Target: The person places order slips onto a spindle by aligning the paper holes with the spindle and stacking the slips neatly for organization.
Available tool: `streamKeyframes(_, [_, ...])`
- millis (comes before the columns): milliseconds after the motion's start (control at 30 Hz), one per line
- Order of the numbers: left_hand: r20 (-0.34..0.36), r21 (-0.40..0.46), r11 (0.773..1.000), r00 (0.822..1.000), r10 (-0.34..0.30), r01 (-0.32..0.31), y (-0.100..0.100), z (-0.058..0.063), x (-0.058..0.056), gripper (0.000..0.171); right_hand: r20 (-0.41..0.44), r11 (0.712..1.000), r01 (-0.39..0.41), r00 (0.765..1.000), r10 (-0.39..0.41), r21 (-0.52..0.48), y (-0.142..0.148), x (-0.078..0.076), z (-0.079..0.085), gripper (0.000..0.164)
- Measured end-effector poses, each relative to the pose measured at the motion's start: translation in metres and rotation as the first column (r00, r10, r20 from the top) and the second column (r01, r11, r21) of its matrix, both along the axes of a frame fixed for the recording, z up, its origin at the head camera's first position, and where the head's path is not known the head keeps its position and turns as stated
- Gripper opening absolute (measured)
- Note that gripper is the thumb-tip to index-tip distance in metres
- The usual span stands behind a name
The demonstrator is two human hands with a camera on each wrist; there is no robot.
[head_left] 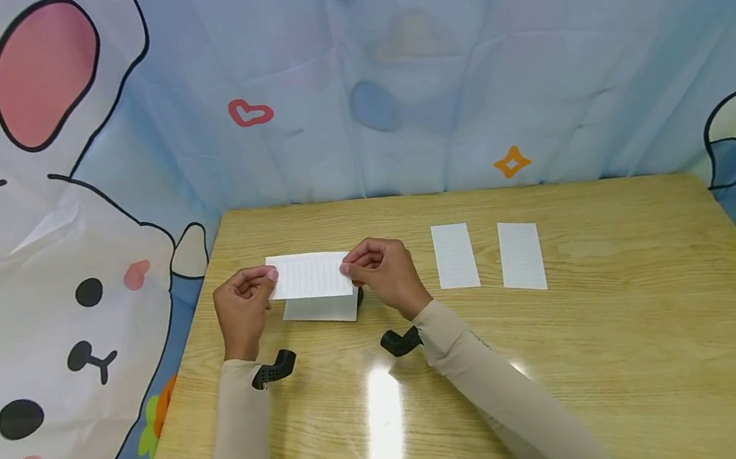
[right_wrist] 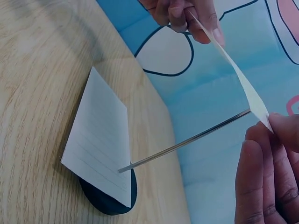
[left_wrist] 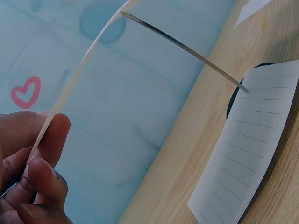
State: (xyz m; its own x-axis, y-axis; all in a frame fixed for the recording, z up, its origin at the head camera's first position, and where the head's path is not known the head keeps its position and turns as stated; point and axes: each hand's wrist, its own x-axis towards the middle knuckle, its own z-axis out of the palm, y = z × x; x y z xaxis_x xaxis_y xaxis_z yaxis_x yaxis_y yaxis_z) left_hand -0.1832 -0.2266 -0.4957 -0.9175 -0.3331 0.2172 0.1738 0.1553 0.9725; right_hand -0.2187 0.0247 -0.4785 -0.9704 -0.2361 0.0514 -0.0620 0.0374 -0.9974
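A white lined paper slip (head_left: 310, 275) is stretched sideways between both hands, raised above the table. My left hand (head_left: 241, 312) pinches its left end between thumb and fingers, while my right hand (head_left: 384, 274) pinches the right end. Below it, another lined slip (right_wrist: 100, 135) is pierced by the thin metal rod of a paper spike (right_wrist: 187, 141) and lies low over the spike's round black base (right_wrist: 108, 200). In both wrist views the rod's upper end meets the held slip, close to the right hand's fingertips.
Two more lined slips, one (head_left: 455, 257) nearer and one (head_left: 521, 256) farther right, lie flat on the wooden table (head_left: 631, 319). A blue cartoon-print curtain (head_left: 302, 153) hangs along the table's back edge. Black wrist cameras (head_left: 274, 368) sit on both sleeves.
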Motion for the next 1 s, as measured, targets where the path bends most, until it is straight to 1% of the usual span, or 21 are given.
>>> streamKeyframes(267, [0.001,0.020,1.000,1.000,-0.014,0.014,-0.004,0.002,-0.001,0.020,-0.040,1.000,-0.008,0.999,0.007,-0.001,-0.002,0.000,0.000,0.006])
streamKeyframes(433, [0.024,0.034,0.999,1.000,-0.014,0.013,-0.006,0.001,-0.002,0.021,-0.021,1.000,-0.011,1.000,0.010,-0.009,-0.005,0.002,0.000,0.005])
streamKeyframes(467, [0.035,0.039,0.999,0.999,-0.017,0.015,-0.005,0.004,-0.001,0.021,-0.017,1.000,-0.010,1.000,0.009,-0.010,-0.005,0.002,0.000,0.005])
streamKeyframes(567, [0.041,0.051,0.998,0.999,-0.028,0.026,-0.005,0.005,-0.001,0.021,-0.006,1.000,-0.007,1.000,0.007,-0.020,-0.006,0.002,-0.001,0.005])
streamKeyframes(667, [0.052,0.063,0.997,0.998,-0.042,0.039,-0.004,0.012,0.000,0.021,-0.002,1.000,-0.005,1.000,0.005,-0.027,-0.007,0.002,0.000,0.005])
streamKeyframes(700, [0.047,0.066,0.997,0.998,-0.044,0.041,-0.004,0.011,-0.001,0.020,-0.002,0.999,-0.006,1.000,0.006,-0.032,-0.007,0.002,0.000,0.005])
streamKeyframes(767, [0.057,0.074,0.996,0.997,-0.048,0.044,-0.004,0.014,-0.001,0.020,-0.006,0.999,-0.005,1.000,0.005,-0.033,-0.008,0.002,0.001,0.005])
streamKeyframes(833, [0.066,0.075,0.996,0.997,-0.047,0.042,-0.006,0.013,-0.003,0.020,-0.009,0.999,-0.006,1.000,0.006,-0.035,-0.009,0.002,0.002,0.005])
streamKeyframes(1000, [0.081,0.071,0.997,0.996,-0.042,0.036,-0.012,0.001,-0.008,0.022,-0.004,1.000,-0.003,1.000,0.003,-0.028,-0.010,0.002,0.001,0.005])
